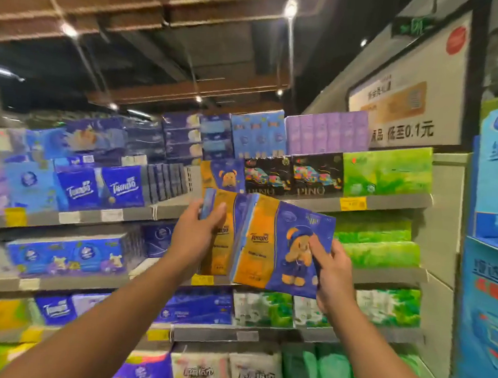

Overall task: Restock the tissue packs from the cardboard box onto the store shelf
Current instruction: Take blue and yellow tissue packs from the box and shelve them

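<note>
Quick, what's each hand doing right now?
Left hand: grips an orange and blue tissue pack.
Right hand: grips the bear tissue pack.

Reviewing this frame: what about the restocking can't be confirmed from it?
- Cardboard box: outside the head view, so the remaining stock is unknown.
- Left hand: its tissue pack is largely hidden by the hand and by the bear-print pack that the right hand holds.
- Yellow price tag: print too blurred to read.
- Shelf space behind both packs: hidden by them.
</note>
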The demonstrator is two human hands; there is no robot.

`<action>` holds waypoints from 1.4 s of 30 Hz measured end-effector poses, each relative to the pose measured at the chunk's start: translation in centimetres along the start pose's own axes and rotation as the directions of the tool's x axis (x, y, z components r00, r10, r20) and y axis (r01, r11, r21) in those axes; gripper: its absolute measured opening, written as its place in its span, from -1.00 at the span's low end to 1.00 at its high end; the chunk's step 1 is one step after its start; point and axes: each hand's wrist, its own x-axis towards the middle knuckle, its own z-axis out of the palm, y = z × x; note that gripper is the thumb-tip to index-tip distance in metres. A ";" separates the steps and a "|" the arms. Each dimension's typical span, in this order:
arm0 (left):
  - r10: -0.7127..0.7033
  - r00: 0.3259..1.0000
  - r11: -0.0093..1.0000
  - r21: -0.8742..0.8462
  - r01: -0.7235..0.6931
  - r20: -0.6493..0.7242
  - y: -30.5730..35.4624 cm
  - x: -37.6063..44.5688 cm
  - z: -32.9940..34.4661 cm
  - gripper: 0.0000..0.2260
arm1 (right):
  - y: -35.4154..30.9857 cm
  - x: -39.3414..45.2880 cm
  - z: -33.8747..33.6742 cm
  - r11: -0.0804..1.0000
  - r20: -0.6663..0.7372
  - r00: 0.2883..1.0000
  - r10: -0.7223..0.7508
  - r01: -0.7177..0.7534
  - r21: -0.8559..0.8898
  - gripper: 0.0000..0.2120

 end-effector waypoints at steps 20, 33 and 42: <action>0.067 0.923 0.998 0.012 -0.067 -0.378 -8.3 26.0 -11.4 -0.61 | 10.9 20.9 19.4 0.895 0.153 0.931 -0.331 0.361 -0.263 -0.18; 0.205 0.874 0.963 0.251 -0.099 -0.441 -11.1 39.9 -12.7 -0.50 | 15.7 27.3 25.2 0.528 0.205 0.835 -0.510 0.492 -0.692 -0.47; 0.010 0.909 0.987 0.150 0.058 -0.416 -16.1 44.5 -10.7 -0.53 | 15.1 29.5 24.2 0.016 0.478 0.768 -0.426 0.535 -0.845 -0.02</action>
